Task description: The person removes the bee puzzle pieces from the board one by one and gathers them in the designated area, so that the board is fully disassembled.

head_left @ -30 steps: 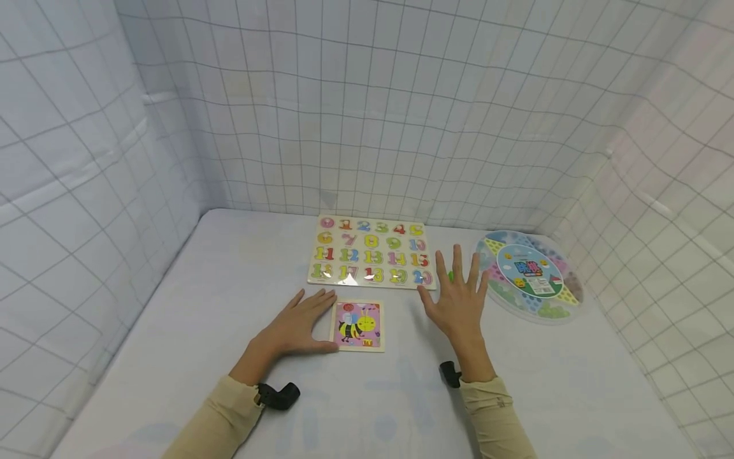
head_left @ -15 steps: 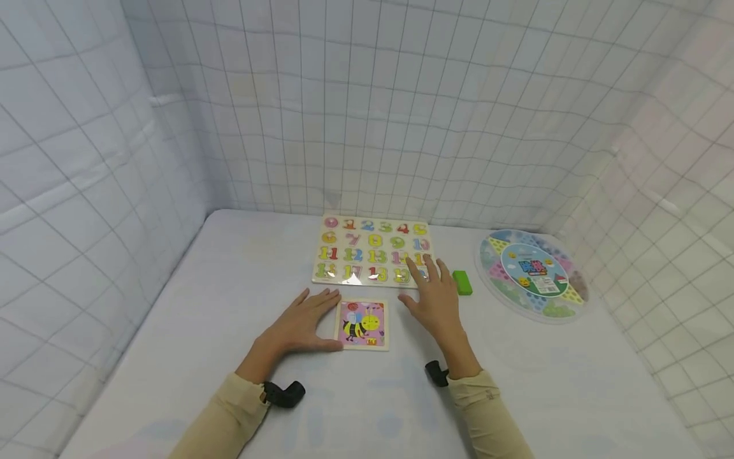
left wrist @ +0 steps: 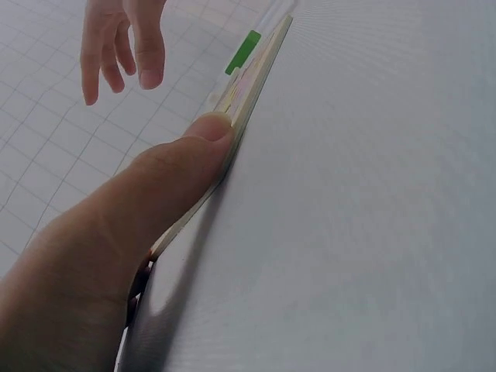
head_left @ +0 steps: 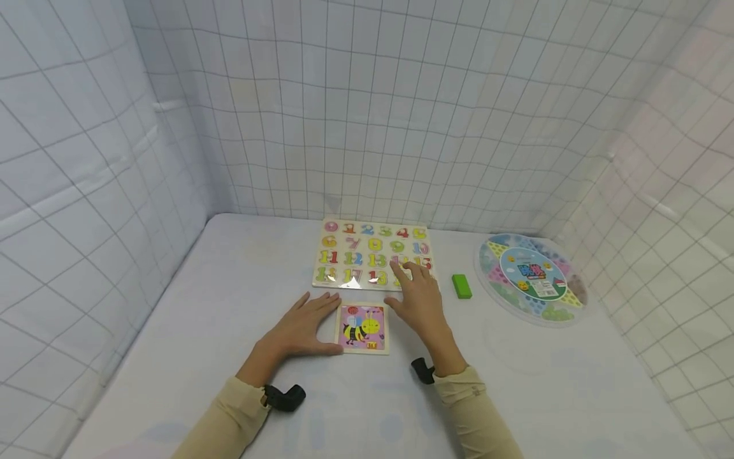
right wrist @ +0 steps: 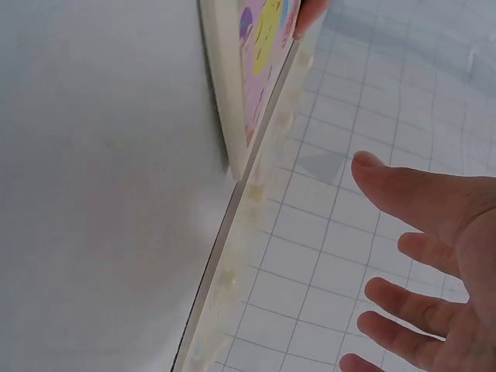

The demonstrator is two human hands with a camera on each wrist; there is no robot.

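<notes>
The bee puzzle [head_left: 362, 328] is laid flat; its nine o'clock edge is framed by the widely spread left hand [head_left: 301, 328], thumb touching. Nothing is held by the loosely spread right hand [head_left: 421, 303] at two o'clock. The puzzle could be skewed if pressed unevenly. Room toward twelve is limited by the number board [head_left: 364, 252]; farther past two, a green block [head_left: 461, 286] and round case [head_left: 533, 274] are placed clear.
</notes>
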